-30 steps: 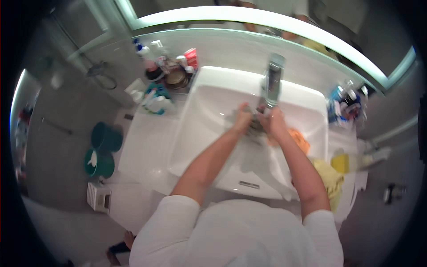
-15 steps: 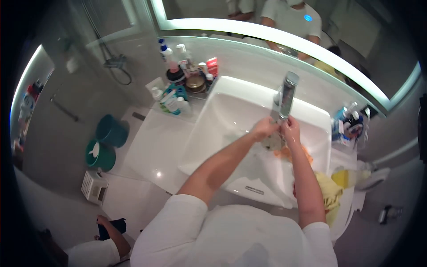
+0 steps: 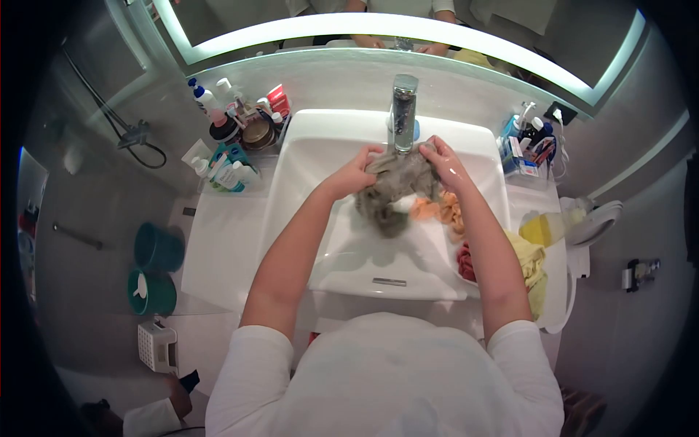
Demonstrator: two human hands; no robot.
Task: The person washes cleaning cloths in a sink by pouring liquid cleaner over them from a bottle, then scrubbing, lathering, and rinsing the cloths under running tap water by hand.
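My left hand (image 3: 355, 173) and my right hand (image 3: 445, 164) each grip an edge of a wet grey-brown cloth (image 3: 397, 178), stretched between them just below the chrome faucet (image 3: 404, 109). The cloth's lower part hangs bunched and blurred over the white sink (image 3: 349, 275). Close to my right wrist, an orange cloth (image 3: 451, 213) lies crumpled in the basin's right side. A dark red cloth (image 3: 466, 261) shows beside my right forearm, partly covered by it. Farther right lies a yellow cloth (image 3: 535, 264), partly behind that arm.
Bottles and jars (image 3: 231, 169) crowd the counter's left side. More toiletries (image 3: 530, 146) stand at the right back, with a bottle of yellow liquid (image 3: 542, 230) nearer. Teal buckets (image 3: 156, 247) and a white crate (image 3: 156, 346) are at left. Another person's arm (image 3: 178, 397) shows at lower left.
My hands have moved apart, spreading the grey-brown cloth that was bunched between them under the faucet. The head view has shifted, so the sink now sits more centrally.
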